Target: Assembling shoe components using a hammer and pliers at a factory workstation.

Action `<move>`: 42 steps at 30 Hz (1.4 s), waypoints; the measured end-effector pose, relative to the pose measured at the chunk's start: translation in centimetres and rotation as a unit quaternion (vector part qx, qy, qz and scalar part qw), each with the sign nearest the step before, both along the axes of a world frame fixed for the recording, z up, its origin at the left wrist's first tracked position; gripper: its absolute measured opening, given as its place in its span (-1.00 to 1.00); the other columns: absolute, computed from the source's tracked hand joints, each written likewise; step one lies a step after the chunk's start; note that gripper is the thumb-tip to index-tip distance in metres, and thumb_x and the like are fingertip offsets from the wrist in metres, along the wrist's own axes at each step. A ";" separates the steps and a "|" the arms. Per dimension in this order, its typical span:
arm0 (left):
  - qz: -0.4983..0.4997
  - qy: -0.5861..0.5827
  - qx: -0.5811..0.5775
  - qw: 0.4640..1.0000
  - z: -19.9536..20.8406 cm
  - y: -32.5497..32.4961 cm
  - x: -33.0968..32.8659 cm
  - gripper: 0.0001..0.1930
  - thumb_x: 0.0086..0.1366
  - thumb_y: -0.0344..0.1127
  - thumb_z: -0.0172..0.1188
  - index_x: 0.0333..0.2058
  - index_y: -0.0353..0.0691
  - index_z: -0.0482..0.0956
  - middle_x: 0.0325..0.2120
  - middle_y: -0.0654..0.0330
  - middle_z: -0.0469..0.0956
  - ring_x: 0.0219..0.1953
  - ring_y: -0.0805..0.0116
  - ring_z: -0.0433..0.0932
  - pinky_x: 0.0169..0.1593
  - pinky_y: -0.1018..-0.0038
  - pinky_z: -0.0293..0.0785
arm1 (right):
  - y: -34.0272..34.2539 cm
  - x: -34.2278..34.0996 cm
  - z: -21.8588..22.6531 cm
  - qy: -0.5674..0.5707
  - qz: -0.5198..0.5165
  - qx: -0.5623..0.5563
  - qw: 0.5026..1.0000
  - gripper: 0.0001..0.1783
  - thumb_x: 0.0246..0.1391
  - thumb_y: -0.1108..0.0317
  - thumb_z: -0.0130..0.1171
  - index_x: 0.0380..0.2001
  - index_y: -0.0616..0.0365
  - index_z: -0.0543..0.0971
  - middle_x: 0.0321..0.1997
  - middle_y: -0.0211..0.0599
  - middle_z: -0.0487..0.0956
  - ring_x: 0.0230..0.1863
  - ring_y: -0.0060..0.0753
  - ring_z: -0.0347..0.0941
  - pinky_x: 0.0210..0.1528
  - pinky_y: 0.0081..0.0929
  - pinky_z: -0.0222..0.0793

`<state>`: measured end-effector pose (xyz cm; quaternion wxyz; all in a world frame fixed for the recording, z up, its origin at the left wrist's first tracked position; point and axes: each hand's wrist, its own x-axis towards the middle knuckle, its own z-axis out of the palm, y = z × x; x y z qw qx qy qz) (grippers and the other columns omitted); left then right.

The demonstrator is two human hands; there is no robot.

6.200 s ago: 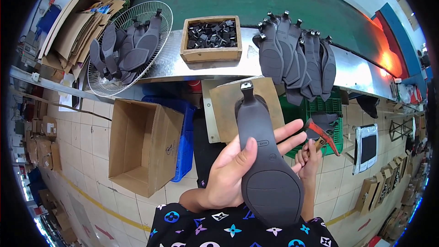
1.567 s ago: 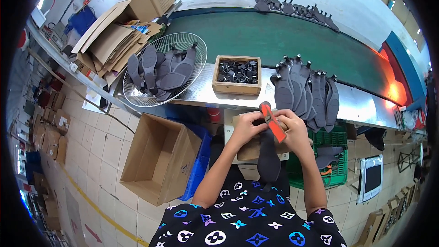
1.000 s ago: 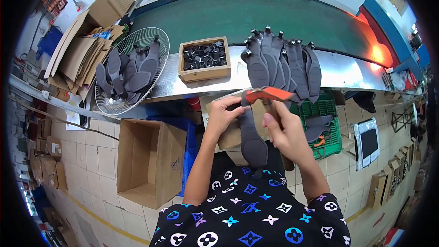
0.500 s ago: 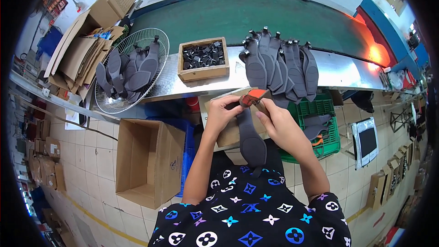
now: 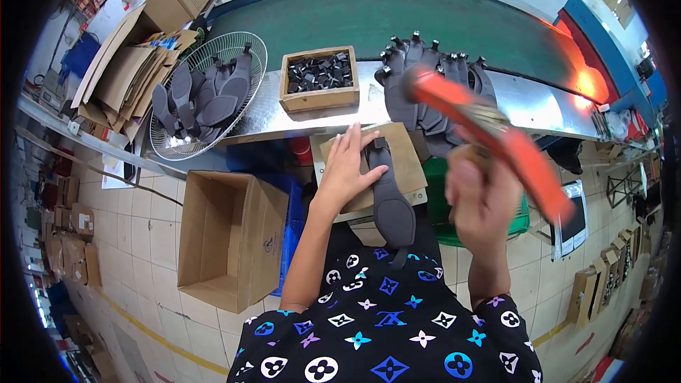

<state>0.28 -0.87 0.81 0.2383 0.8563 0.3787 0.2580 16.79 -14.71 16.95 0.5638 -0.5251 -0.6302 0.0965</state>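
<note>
A dark grey shoe sole (image 5: 394, 220) lies lengthwise on a board (image 5: 404, 159) in front of me, its rounded end toward my body. At its far, narrow end sits a small black piece (image 5: 381, 143). My left hand (image 5: 345, 174) rests open on the board's left side, fingers stretched out, with the thumb lying across the sole. Raised to the right, my right hand (image 5: 482, 202) is closed around a hammer; its orange-red hammer head (image 5: 521, 163) is blurred by motion and looms close to the camera. The hammer's handle is mostly hidden.
A wooden box (image 5: 320, 101) of small black pieces stands on the metal bench edge. Left of it is a wire basket (image 5: 259, 92) of soles. More soles (image 5: 401, 103) pile up right, before a green conveyor belt (image 5: 305, 25). An open cardboard box (image 5: 206, 241) and green crate (image 5: 521, 223) flank me.
My right hand has lifted the hammer up and right, away from the sole. The left hand has opened and flattened onto the board, and the sole's narrow end now lies down on it.
</note>
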 end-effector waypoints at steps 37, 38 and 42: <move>-0.249 -0.264 -0.472 0.803 12.2 -10.8 -4.3 -0.72 0.43 -0.26 0.11 -0.16 -0.37 0.67 -0.39 0.16 0.50 -0.22 0.35 0.51 -0.12 0.45 0.38 | 4.8 2.2 -10.7 -0.439 0.175 -0.144 0.870 -0.45 0.08 0.31 0.27 0.16 0.15 0.45 0.05 -0.19 0.51 0.01 -0.14 0.49 -0.14 -0.23 0.47; -0.242 -0.270 -0.478 0.800 12.2 -11.1 -4.4 -0.72 0.43 -0.26 0.11 -0.16 -0.37 0.67 -0.39 0.16 0.50 -0.22 0.35 0.51 -0.12 0.45 0.38 | 4.5 2.4 -8.8 -0.378 0.239 -0.121 0.886 -0.49 0.11 0.26 0.27 0.12 0.20 0.49 0.06 -0.15 0.53 -0.01 -0.10 0.51 -0.12 -0.23 0.47; -0.269 -0.290 -0.554 0.732 11.4 -11.5 -4.2 -0.69 0.47 -0.21 0.05 -0.17 -0.33 0.69 -0.36 0.18 0.56 -0.22 0.42 0.53 -0.09 0.48 0.39 | 2.9 3.7 -4.8 -0.012 0.537 -0.150 0.830 -0.52 0.15 0.14 0.29 -0.07 0.37 0.59 -0.08 -0.06 0.62 -0.12 -0.02 0.55 -0.15 -0.24 0.47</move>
